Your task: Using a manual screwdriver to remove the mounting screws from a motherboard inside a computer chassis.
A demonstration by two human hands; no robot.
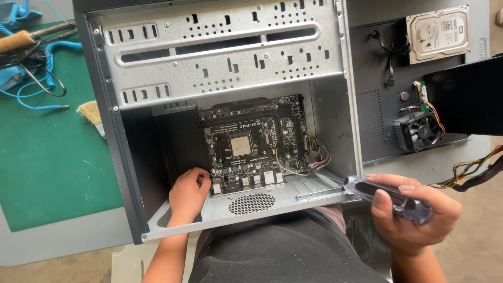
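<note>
Open computer case point(220, 57) across my lap, motherboard point(254, 144) seated deep inside it.

The case lies open side up; the motherboard sits flat at its floor, its near-left corner directly under my left hand point(188, 194), whose fingers curl together against that corner; my right hand point(414, 212) is outside the case to the right, well apart from the board, clamped around a screwdriver point(387, 199) with a clear handle, its long axis running left-up toward the case edge; the left hand is the nearer.
</note>
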